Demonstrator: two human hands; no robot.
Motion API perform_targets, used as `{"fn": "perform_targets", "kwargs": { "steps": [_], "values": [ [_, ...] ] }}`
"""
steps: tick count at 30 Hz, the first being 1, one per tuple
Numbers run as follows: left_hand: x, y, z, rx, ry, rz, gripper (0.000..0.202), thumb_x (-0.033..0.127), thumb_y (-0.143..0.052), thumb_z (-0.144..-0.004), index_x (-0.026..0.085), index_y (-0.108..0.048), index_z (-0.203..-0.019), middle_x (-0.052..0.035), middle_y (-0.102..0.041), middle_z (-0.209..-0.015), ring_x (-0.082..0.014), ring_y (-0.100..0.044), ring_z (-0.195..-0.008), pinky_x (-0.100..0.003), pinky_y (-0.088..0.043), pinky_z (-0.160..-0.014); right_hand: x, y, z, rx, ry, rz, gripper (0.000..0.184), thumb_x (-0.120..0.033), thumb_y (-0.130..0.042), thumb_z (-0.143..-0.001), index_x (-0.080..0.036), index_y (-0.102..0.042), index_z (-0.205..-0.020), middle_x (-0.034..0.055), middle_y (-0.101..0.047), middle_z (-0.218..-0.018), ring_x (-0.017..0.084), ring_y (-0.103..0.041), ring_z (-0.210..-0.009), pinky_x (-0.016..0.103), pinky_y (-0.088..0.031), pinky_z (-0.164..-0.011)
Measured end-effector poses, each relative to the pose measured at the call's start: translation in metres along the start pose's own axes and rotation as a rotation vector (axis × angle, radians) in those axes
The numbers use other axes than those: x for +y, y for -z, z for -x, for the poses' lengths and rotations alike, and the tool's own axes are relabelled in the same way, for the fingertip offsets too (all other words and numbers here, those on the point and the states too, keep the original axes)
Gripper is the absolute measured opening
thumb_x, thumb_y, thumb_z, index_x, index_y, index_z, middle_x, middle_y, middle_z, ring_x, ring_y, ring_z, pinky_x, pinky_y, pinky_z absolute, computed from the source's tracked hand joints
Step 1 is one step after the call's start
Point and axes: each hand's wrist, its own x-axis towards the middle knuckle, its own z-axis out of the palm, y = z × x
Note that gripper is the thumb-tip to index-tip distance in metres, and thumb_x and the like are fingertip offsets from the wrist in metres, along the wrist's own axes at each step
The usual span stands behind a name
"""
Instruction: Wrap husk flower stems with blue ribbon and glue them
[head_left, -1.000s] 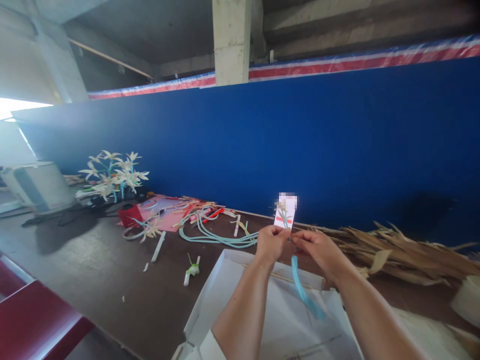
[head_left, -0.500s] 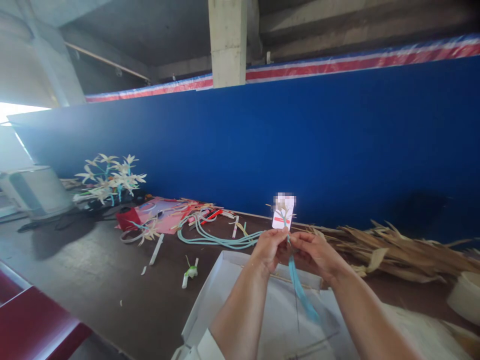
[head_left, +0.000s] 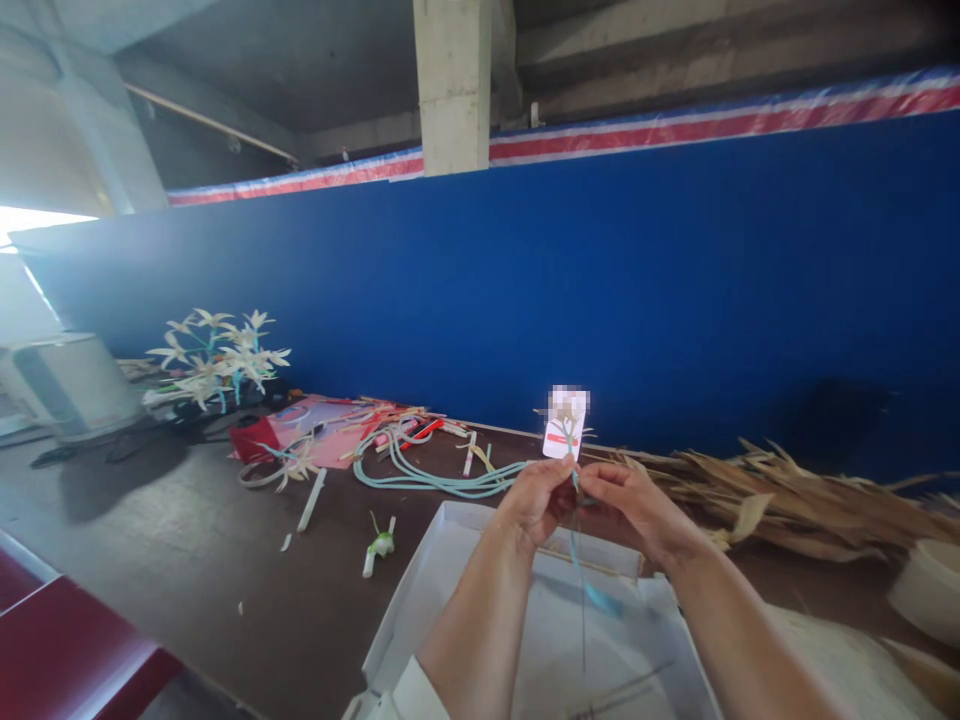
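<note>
My left hand and my right hand meet above a white open box, both pinched on the thin stem of a small handmade flower. A light-blue tape strip hangs from the stem down over the box. A small white card with a red mark stands just behind the flower. Pale petals show above my fingertips.
A bunch of finished pale flowers stands far left by a white appliance. Coiled teal tubing, pink paper and scraps lie mid-table. Dry brown leaves pile at right; a tape roll sits beside them. A blue wall rises behind.
My hands have stayed pinched on the stem. The hanging blue strip has shortened and swung, its free end now higher over the box.
</note>
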Motion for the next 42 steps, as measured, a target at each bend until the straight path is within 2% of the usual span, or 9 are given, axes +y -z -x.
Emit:
{"fn": "perform_targets", "kwargs": {
  "steps": [7,12,16,19,22,29,35,38,42],
  "values": [
    [-0.001,0.004,-0.001,0.022,0.0,0.037,0.031,0.034,-0.073,-0.06,0.008,-0.057,-0.066,0.0032,-0.045,-0.051,-0.0016,-0.036,-0.043,-0.014,-0.022,-0.04,0.003,-0.003,-0.003,0.06,-0.003,-0.024,0.022,-0.033,-0.074,-0.059,-0.016,-0.066,-0.071,0.0023,-0.061,-0.077,0.013,-0.056,-0.07,0.026,-0.048,-0.067],
    [-0.002,0.003,-0.002,0.072,-0.012,-0.014,0.035,0.039,-0.074,-0.057,0.009,-0.058,-0.065,0.0036,-0.044,-0.05,-0.0014,-0.034,-0.041,-0.015,-0.021,-0.04,0.007,-0.004,-0.007,0.09,0.028,-0.007,0.02,-0.034,-0.072,-0.061,-0.018,-0.064,-0.068,0.0006,-0.061,-0.072,0.012,-0.056,-0.068,0.027,-0.049,-0.069],
    [-0.003,0.002,-0.004,0.217,-0.05,-0.19,0.037,0.044,-0.071,-0.058,0.009,-0.06,-0.066,0.0032,-0.045,-0.047,-0.0024,-0.033,-0.039,-0.017,-0.018,-0.038,0.008,-0.005,-0.01,0.14,0.066,0.144,0.02,-0.037,-0.068,-0.063,-0.018,-0.064,-0.068,0.0013,-0.063,-0.07,0.015,-0.057,-0.069,0.028,-0.049,-0.068],
    [-0.005,0.004,-0.007,0.35,-0.126,-0.34,0.037,0.044,-0.071,-0.057,0.01,-0.063,-0.068,0.0014,-0.05,-0.05,-0.0042,-0.038,-0.042,-0.018,-0.024,-0.04,0.003,-0.009,-0.009,0.247,0.083,0.358,0.019,-0.038,-0.064,-0.065,-0.019,-0.065,-0.066,0.0014,-0.064,-0.068,0.017,-0.059,-0.068,0.028,-0.049,-0.065],
    [-0.007,0.007,-0.01,0.422,-0.165,-0.481,0.035,0.041,-0.073,-0.055,0.011,-0.065,-0.071,-0.0017,-0.057,-0.058,-0.0068,-0.044,-0.048,-0.019,-0.031,-0.045,-0.003,-0.014,-0.007,0.327,0.138,0.553,0.016,-0.036,-0.061,-0.066,-0.021,-0.066,-0.064,0.0019,-0.065,-0.066,0.019,-0.06,-0.067,0.028,-0.048,-0.062],
    [-0.005,0.005,-0.009,0.55,-0.252,-0.717,0.027,0.039,-0.069,-0.059,0.013,-0.065,-0.066,-0.0032,-0.06,-0.059,-0.0113,-0.049,-0.054,-0.022,-0.036,-0.052,0.004,-0.01,-0.011,0.316,0.173,0.675,0.024,-0.041,-0.057,-0.07,-0.019,-0.066,-0.073,0.0026,-0.066,-0.07,0.019,-0.062,-0.065,0.029,-0.048,-0.058],
    [0.001,0.001,-0.004,0.544,-0.293,-0.836,0.023,0.036,-0.064,-0.064,0.014,-0.066,-0.061,-0.0029,-0.06,-0.058,-0.0122,-0.049,-0.056,-0.024,-0.035,-0.055,0.003,-0.008,-0.011,0.301,0.145,0.646,0.025,-0.044,-0.06,-0.068,-0.019,-0.065,-0.068,0.0013,-0.063,-0.065,0.017,-0.059,-0.059,0.028,-0.047,-0.057],
    [0.001,0.002,-0.005,0.51,-0.271,-0.774,0.024,0.038,-0.064,-0.063,0.014,-0.065,-0.061,-0.0013,-0.057,-0.055,-0.0107,-0.046,-0.053,-0.023,-0.034,-0.053,0.0,-0.008,-0.009,0.274,0.133,0.577,0.022,-0.041,-0.063,-0.066,-0.019,-0.065,-0.066,0.0008,-0.062,-0.064,0.016,-0.056,-0.06,0.027,-0.048,-0.057],
    [0.0,0.003,-0.006,0.435,-0.188,-0.583,0.029,0.041,-0.067,-0.059,0.013,-0.061,-0.06,0.0007,-0.052,-0.051,-0.0078,-0.04,-0.047,-0.021,-0.029,-0.048,-0.003,-0.005,-0.007,0.233,0.084,0.432,0.018,-0.038,-0.067,-0.063,-0.02,-0.067,-0.067,0.0011,-0.063,-0.068,0.017,-0.057,-0.066,0.028,-0.049,-0.062]
  ]
}}
